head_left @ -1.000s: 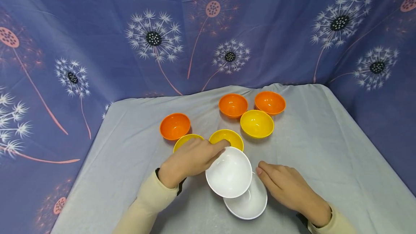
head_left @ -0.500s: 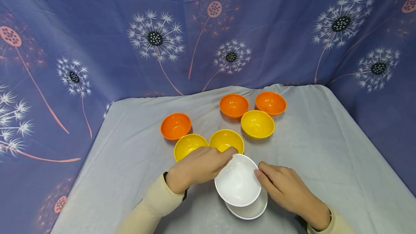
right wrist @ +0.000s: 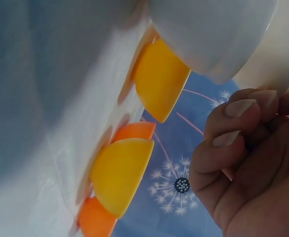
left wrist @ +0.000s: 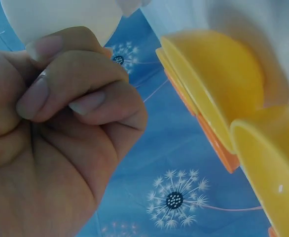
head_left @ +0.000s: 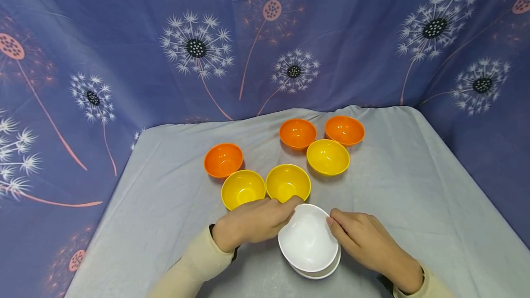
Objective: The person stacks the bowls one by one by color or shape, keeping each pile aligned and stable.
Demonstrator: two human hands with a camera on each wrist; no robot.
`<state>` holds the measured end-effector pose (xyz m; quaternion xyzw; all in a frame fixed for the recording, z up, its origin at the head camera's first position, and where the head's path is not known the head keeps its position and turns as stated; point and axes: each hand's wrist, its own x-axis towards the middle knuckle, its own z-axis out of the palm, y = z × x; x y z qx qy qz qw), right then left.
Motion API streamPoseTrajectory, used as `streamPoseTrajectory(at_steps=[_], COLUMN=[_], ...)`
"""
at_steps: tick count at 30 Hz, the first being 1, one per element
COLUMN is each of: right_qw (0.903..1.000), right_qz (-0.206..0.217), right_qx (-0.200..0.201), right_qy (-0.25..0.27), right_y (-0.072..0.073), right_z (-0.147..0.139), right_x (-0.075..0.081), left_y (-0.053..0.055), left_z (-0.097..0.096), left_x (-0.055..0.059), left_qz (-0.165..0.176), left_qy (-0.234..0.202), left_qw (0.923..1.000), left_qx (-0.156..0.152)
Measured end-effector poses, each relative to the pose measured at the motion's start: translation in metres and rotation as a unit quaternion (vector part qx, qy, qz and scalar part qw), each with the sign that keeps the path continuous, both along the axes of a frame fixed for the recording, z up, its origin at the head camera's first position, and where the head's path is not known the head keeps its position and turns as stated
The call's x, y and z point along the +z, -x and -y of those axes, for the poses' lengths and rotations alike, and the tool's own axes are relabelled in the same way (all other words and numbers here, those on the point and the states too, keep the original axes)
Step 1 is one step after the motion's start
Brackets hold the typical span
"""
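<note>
Two white bowls overlap at the near middle of the table in the head view. The upper white bowl (head_left: 308, 239) is held over the lower white bowl (head_left: 327, 272), whose near right rim shows beneath it. My left hand (head_left: 257, 222) pinches the upper bowl's left rim, with the other fingers curled in, as the left wrist view shows. At the opposite rim my right hand (head_left: 369, 243) pinches the same bowl between thumb and fingers. In the right wrist view the lower bowl (right wrist: 213, 34) sits between the held bowl (right wrist: 275, 59) and the table.
Just beyond my hands stand two yellow bowls, a left one (head_left: 243, 190) and a right one (head_left: 288, 183). A third yellow bowl (head_left: 328, 157) is farther back, near two orange bowls (head_left: 297, 133) (head_left: 344, 130). Another orange bowl (head_left: 223, 160) stands left. Patterned cloth (head_left: 352, 36) backs the grey-covered table (head_left: 414, 187).
My left hand has carried the upper white bowl right and toward me, over the lower one. My right hand, formerly beside the lower bowl, now grips the upper bowl's rim.
</note>
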<state>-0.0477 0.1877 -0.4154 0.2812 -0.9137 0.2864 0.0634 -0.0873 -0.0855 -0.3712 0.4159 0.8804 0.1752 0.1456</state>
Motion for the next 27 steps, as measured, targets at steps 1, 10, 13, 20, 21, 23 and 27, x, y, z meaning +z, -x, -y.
streamPoseTrajectory(at_steps=[1, 10, 13, 20, 21, 23, 27], right_qw=[1.0000, 0.9985, 0.9977, 0.9978, 0.9980, 0.9983, 0.9985], right_qz=[0.005, 0.047, 0.056, 0.047, 0.042, 0.037, 0.030], right_qx=[0.000, 0.003, 0.006, 0.011, 0.011, 0.011, 0.015], right_qy=[-0.003, -0.027, -0.036, -0.047, -0.045, -0.043, -0.043], right_y=[0.000, 0.002, 0.003, 0.003, 0.003, 0.002, 0.002], right_z=[0.000, -0.003, -0.005, -0.007, -0.007, -0.008, -0.008], right_x=[0.000, -0.002, -0.004, -0.007, -0.007, -0.008, -0.010], left_y=[-0.001, -0.004, -0.006, -0.007, -0.007, -0.007, -0.008], left_z=[0.000, -0.003, -0.004, -0.006, -0.006, -0.007, -0.008], left_x=[-0.001, -0.007, -0.009, -0.015, -0.016, -0.017, -0.019], left_qz=[-0.004, -0.055, -0.088, -0.159, -0.166, -0.185, -0.198], left_qy=[0.003, 0.023, 0.026, 0.017, 0.015, 0.014, 0.020], left_qw=[1.0000, 0.9982, 0.9955, 0.9860, 0.9849, 0.9813, 0.9788], left_qx=[-0.001, -0.011, -0.024, -0.046, -0.048, -0.052, -0.050])
